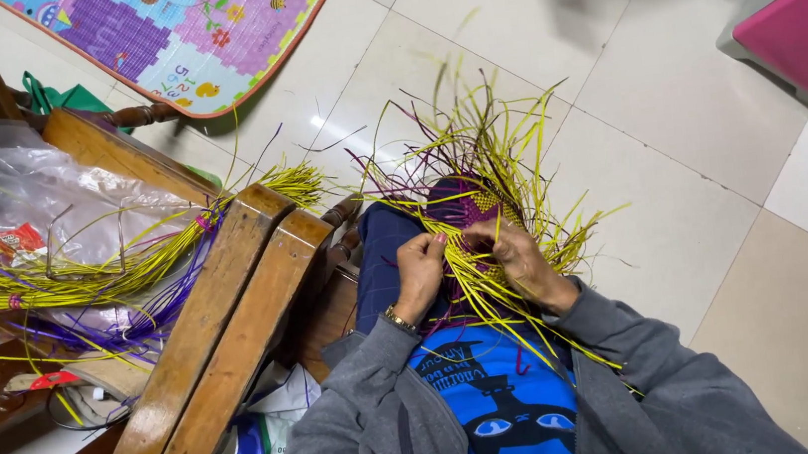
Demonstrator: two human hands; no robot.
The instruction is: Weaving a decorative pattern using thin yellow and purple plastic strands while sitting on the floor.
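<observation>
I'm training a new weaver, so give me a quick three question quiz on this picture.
1. True or false: both hands grip the woven piece of yellow and purple strips on the lap.
2. What lies on the wooden chair arm at the left? A. bundle of yellow and purple strips B. scissors C. finished basket
3. Which wrist wears a bracelet?

Key: 1 true, left hand and right hand. 2 A. 3 the left.
</observation>
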